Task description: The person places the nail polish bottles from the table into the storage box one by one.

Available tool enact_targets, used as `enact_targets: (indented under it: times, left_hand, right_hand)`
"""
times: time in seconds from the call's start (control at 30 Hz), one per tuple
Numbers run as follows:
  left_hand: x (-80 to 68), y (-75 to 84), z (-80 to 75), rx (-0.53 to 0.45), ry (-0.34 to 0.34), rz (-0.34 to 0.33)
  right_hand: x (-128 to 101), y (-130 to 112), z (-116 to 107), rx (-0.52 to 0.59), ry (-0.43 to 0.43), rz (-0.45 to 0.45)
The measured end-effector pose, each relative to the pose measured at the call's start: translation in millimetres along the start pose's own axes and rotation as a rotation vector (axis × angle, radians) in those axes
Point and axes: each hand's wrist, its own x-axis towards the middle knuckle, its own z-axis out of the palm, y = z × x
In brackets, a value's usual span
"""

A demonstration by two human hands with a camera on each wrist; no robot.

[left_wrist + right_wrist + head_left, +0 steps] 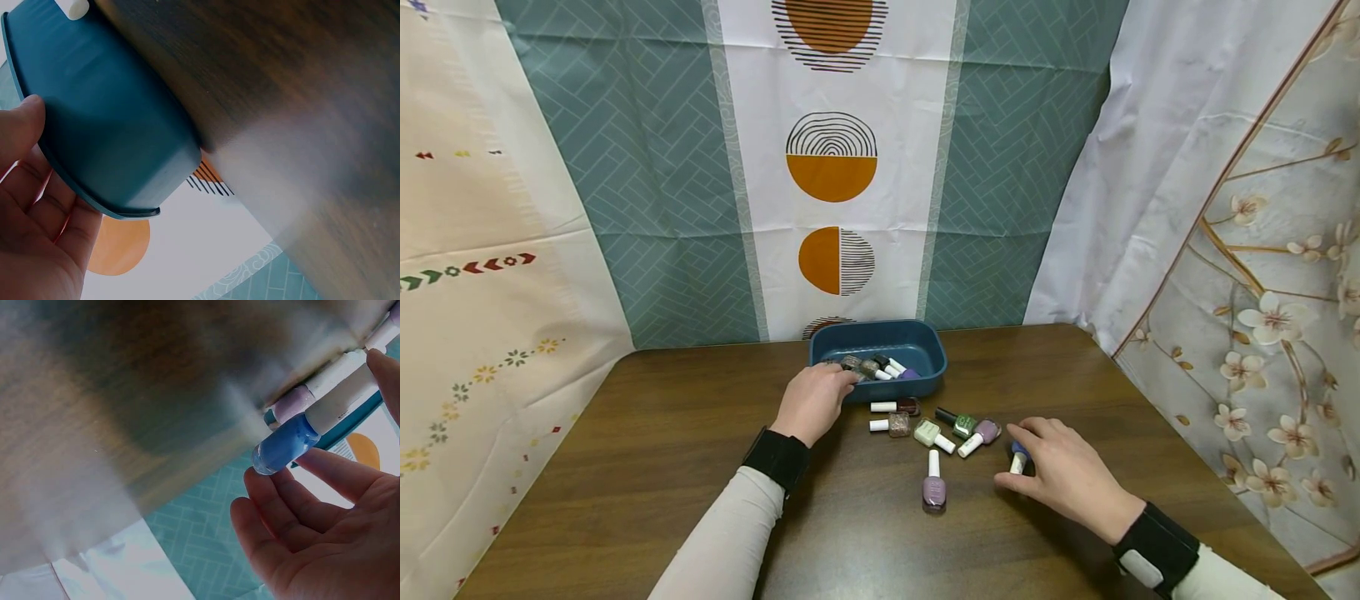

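A brown wooden table (685, 467) bears a blue bin (917, 388), its rim in the grip of the left hand (815, 402), and six nail polish bottles (934, 493) lying between that and the right hand (1063, 462).

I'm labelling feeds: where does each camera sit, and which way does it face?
Head: worn on the head, facing forward and down at the table; left hand, right hand and sleeves show.
Left wrist: on that wrist, facing the blue bin; left hand shows.
Right wrist: likewise, facing the blue bottle; right hand shows.
Both wrist views share table and patterned cloth.
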Motion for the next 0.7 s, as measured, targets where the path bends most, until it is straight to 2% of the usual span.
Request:
enact_targets:
  times: [0.7]
  left_hand:
    - [0.3,-1.3,0.8,-0.001,-0.005,-0.002]
  right_hand:
    - [27.8,-9.1,-12.1,0.008,0.059,-0.053]
